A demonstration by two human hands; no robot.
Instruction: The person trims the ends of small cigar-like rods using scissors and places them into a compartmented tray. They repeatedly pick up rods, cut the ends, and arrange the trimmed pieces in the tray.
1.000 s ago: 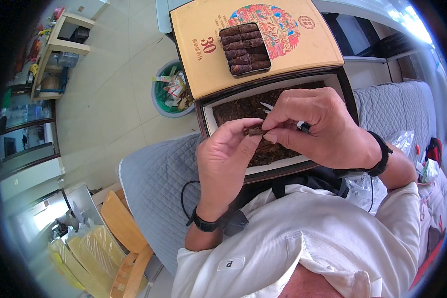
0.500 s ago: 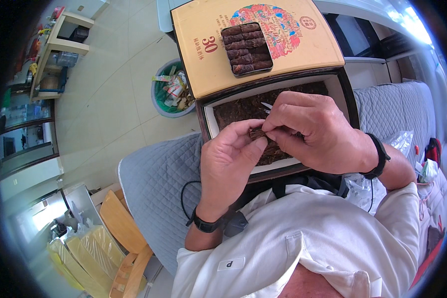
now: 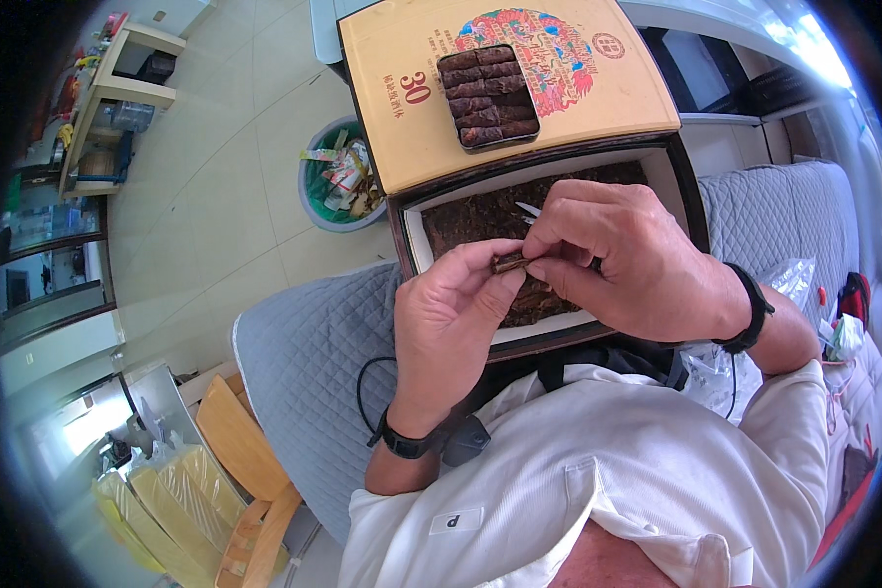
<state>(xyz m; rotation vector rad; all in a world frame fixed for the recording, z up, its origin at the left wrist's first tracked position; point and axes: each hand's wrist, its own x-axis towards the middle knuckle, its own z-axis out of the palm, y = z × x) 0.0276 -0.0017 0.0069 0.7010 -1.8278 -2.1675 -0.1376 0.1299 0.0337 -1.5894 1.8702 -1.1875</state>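
Note:
Over a box tray (image 3: pixel 416 240) of loose dark-brown tobacco (image 3: pixel 470 216), both my hands work on a short roll of brown tobacco leaf (image 3: pixel 507 263). My left hand (image 3: pixel 451 309) grips it between thumb and fingers. My right hand (image 3: pixel 608 245) pinches its right end between thumb and forefinger. Silver scissor blades (image 3: pixel 527 210) poke out beyond the right hand; whether that hand holds them or they lie on the tobacco, I cannot tell. Above the tray, a small open tin (image 3: pixel 535 93) with several dark cigar-like rolls (image 3: pixel 482 76) lies on the yellow printed box lid (image 3: pixel 402 137).
A waste bin (image 3: pixel 311 201) lined in green stands on the tiled floor left of the box. Grey quilted covers (image 3: pixel 314 323) lie on both sides. Clear plastic bags (image 3: pixel 720 377) lie to the right. A wooden chair (image 3: pixel 240 441) is at lower left.
The roll has turned in my fingers and looks tighter and more compact. My right thumb and forefinger have shifted slightly at its end. The tin and tray stay put.

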